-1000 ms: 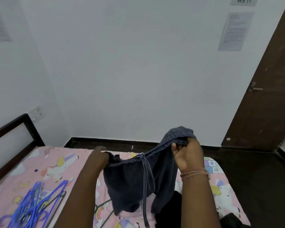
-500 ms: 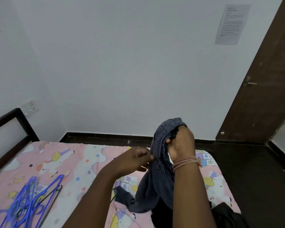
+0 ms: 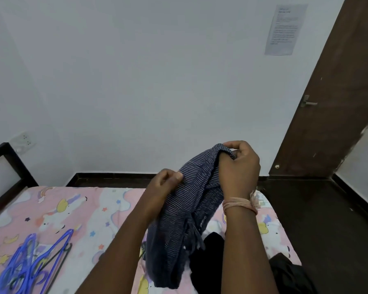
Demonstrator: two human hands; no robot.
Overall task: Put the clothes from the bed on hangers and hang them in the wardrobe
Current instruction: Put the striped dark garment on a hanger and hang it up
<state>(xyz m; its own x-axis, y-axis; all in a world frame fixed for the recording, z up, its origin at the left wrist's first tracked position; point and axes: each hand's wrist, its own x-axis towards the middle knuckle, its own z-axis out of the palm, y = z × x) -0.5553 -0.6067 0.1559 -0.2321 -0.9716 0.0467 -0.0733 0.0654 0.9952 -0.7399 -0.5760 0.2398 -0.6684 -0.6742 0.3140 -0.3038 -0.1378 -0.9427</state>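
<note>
A dark striped garment (image 3: 185, 209) hangs above the bed's (image 3: 83, 209) far right corner, its top bunched in the gripping right hand (image 3: 238, 166), its side pinched by the left hand (image 3: 164, 183), with blue hangers (image 3: 28, 266) at the bed's near left edge.

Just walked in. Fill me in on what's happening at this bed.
A person is holding a dark blue striped garment up over the bed. The right hand grips its top edge, and the left hand pinches the fabric lower down. It is not on a hanger yet: the blue hangers lie in a pile on the unicorn-print sheet. More dark clothes wait on the bed below.
</note>
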